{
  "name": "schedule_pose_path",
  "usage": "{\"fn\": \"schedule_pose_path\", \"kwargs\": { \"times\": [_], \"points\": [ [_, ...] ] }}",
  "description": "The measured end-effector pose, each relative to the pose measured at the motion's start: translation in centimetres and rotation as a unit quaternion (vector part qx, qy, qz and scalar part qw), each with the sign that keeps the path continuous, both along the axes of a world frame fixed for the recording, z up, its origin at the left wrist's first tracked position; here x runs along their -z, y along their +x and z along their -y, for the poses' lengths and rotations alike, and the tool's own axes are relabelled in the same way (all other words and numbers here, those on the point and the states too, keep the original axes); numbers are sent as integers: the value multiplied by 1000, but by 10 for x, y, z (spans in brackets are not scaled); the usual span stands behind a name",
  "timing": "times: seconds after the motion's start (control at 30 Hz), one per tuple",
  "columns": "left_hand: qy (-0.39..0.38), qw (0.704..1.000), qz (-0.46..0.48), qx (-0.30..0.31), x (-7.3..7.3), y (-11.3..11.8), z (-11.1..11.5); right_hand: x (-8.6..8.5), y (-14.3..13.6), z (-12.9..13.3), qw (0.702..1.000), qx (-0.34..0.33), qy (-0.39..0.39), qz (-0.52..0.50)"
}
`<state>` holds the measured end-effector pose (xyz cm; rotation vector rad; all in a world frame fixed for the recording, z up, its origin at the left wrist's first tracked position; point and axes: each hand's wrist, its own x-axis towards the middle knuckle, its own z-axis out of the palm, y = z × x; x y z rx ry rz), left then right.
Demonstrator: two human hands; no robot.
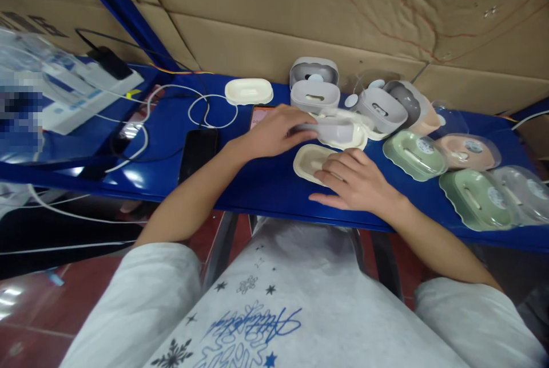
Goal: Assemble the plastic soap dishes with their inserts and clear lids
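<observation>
My left hand (281, 130) grips the edge of a translucent piece (332, 129), blurred by motion, above a cream tray near the middle of the blue table. Just in front, my right hand (354, 179) rests over a second cream tray (306, 163); its fingers bend down onto the tray, and whatever they may hold is hidden beneath them. Behind the hands stand grey containers (315, 95) with oval slots. Another grey container (381, 109) leans to the right of these.
A cream tray (249, 91) lies at the back. Green lidded boxes (415, 155) and a peach one (469, 151) sit at the right. A black phone (198, 153), white cables and a power strip (86, 105) are at the left. Cardboard (274, 24) stands behind.
</observation>
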<state>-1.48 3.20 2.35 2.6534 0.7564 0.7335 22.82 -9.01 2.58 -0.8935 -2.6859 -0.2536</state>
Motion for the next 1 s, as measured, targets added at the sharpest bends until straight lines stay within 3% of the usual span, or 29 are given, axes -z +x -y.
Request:
{"fn": "schedule_pose_path", "kwargs": {
  "times": [0.2,0.4,0.6,0.7,0.77,0.9,1.0],
  "points": [
    [65,978,0,-197,-1,-35,-43,17,-6,-4,997,48,-28,52],
    [38,966,-3,-256,20,-64,-77,29,2,-12,997,32,-66,-16],
    [32,952,-12,-303,27,-67,-77,21,-7,-6,987,-50,-96,-120],
    [43,952,-1,-304,19,-59,-66,14,-6,-3,983,-50,-90,-151],
    [53,956,2,-288,11,-52,-56,11,-2,-6,987,-12,-63,-149],
    [78,968,-1,-237,-1,-32,-34,5,13,-21,983,149,1,-109],
    [113,981,-27,-154,-4,-17,-18,-6,31,-29,966,241,6,-91]
  ]
}}
